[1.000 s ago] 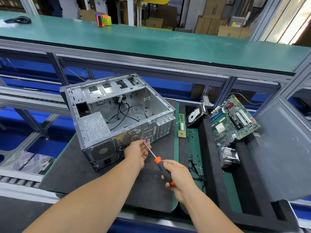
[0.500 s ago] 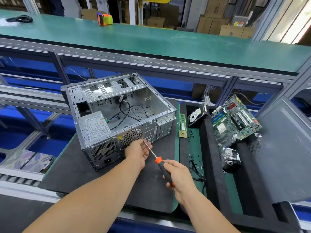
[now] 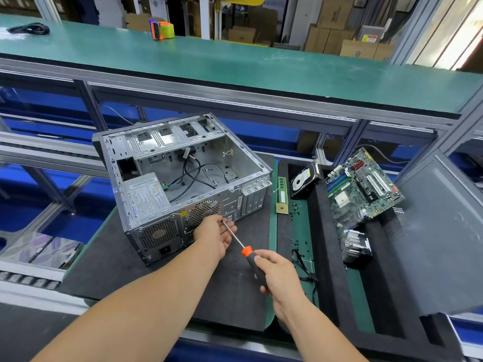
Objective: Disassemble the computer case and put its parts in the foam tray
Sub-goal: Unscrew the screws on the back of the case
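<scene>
Both hands (image 3: 214,235) unmoved on screwdriver (image 3: 244,250)

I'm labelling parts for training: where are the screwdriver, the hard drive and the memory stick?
screwdriver (image 3: 257,269), head view, on its black handle.
hard drive (image 3: 300,182), head view, on its white label.
memory stick (image 3: 282,194), head view, mid-length on the green board.

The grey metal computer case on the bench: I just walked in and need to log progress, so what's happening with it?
A person is unscrewing the open grey metal computer case at its rear panel. The right hand holds an orange-and-black screwdriver, and the left hand steadies its shaft near the fan grille. The silver power supply is still inside. The green motherboard, hard drive and finned heatsink already lie in the black foam tray.
</scene>
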